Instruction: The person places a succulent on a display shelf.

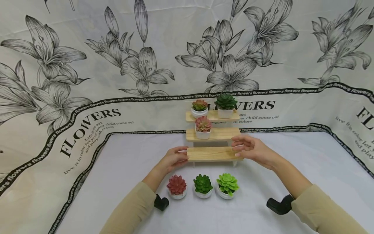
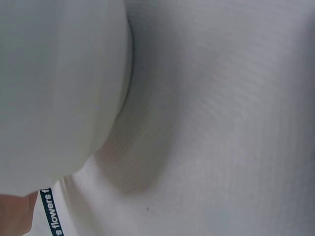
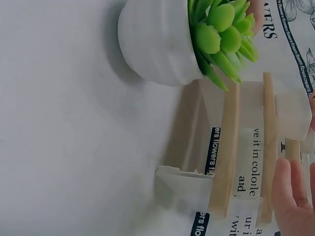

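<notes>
Left hand: Your left hand (image 1: 174, 158) rests at the left end of the bottom step (image 1: 211, 153). Its fingers are almost straight and touch the wood. It does not grip anything.
Right hand: Your right hand (image 1: 252, 150) is at the right end of the same step. Its fingers lie loose and open on the wood. In the right wrist view you see only the fingertips (image 3: 290, 196), just beside the wooden boards.
Wooden stand: The little wooden stand (image 1: 213, 134) has three steps. It sits on the white table (image 1: 122, 182), near the back, and the bottom step is between your two hands.
Plants on the stand: The top step holds a small pink-green plant (image 1: 199, 107) and a dark green plant (image 1: 225, 104). The middle step holds a pink plant (image 1: 203, 127) in a square white pot.
Plants on the table: Three small plants stand in a row in front of the stand, between your arms. They are a red plant (image 1: 176, 186), a green plant (image 1: 203, 186) and a light green plant (image 1: 227, 185).
Behind: A cloth with big drawn flowers (image 1: 146, 65) hangs at the back.
Left wrist view: It shows only white table cloth and a blurry white shape.
</notes>
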`<state>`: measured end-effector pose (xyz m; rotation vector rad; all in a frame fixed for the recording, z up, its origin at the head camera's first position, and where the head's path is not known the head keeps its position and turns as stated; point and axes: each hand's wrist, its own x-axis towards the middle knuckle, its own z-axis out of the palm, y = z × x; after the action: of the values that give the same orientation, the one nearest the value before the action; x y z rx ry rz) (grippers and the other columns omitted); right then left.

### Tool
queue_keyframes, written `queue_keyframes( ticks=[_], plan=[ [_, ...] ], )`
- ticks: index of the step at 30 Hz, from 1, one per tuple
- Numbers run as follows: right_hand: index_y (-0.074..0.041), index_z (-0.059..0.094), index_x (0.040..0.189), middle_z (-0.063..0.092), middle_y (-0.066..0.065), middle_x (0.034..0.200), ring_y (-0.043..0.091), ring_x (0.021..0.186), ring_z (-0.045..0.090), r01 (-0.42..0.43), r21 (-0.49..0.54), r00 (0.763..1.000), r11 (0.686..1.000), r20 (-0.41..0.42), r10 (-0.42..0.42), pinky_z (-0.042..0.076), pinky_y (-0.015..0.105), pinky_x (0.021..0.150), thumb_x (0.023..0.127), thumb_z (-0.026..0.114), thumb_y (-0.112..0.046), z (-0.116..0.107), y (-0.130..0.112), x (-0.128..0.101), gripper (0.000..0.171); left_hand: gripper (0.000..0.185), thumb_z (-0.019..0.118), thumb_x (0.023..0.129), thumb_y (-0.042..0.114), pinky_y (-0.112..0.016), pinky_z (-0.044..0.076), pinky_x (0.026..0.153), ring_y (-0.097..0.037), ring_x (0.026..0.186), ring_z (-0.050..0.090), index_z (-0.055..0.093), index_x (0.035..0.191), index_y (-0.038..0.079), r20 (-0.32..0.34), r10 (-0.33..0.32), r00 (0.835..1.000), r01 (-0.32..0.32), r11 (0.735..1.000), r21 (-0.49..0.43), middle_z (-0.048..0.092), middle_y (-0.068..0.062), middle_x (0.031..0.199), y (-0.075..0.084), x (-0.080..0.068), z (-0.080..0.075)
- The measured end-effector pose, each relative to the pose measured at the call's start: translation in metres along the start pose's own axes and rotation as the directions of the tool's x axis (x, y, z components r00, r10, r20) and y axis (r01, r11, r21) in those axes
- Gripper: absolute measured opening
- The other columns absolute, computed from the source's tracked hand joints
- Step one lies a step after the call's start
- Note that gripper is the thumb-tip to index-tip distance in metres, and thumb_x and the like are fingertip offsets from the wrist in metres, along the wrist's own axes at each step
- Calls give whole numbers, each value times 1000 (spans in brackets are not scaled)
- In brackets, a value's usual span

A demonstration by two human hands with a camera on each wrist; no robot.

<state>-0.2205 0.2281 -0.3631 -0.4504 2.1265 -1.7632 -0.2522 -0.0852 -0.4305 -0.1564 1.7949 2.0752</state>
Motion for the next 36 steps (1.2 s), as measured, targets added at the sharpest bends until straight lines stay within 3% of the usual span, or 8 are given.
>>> queue_keyframes(
  ticks=[4,15,25,36],
  plan=[
    [9,33,135,40,29,127,25,109,53,-1,13,1000,1000,21,1,51,28,85,83,66,-2,2,5,-7,62,48,55,84,-12,-38,50,90,-19,89,59,48,131,-4,4,2,1000,-2,1000,-1,55,-22,116,0,0,0],
    [13,28,136,42,28,126,24,109,53,3,20,997,1000,77,-5,50,28,87,84,65,-1,11,18,-23,66,48,55,84,-12,-37,50,89,-20,90,59,48,131,-4,0,0,1000,0,1000,0,54,-24,118,-1,1,0],
    [14,28,135,52,10,120,24,111,54,-5,79,993,997,118,-4,49,28,89,85,63,1,18,32,-31,63,47,56,85,-11,-36,51,88,-19,88,59,48,131,-4,6,1,1000,-1,1000,2,54,-23,118,0,1,-1],
    [11,31,136,48,19,125,25,112,53,-8,114,988,993,157,-10,49,29,89,86,60,3,21,48,-40,58,48,56,84,-12,-36,51,88,-19,89,60,48,131,-3,-2,-11,1000,11,1000,4,54,-23,118,0,1,-1]
  ],
)
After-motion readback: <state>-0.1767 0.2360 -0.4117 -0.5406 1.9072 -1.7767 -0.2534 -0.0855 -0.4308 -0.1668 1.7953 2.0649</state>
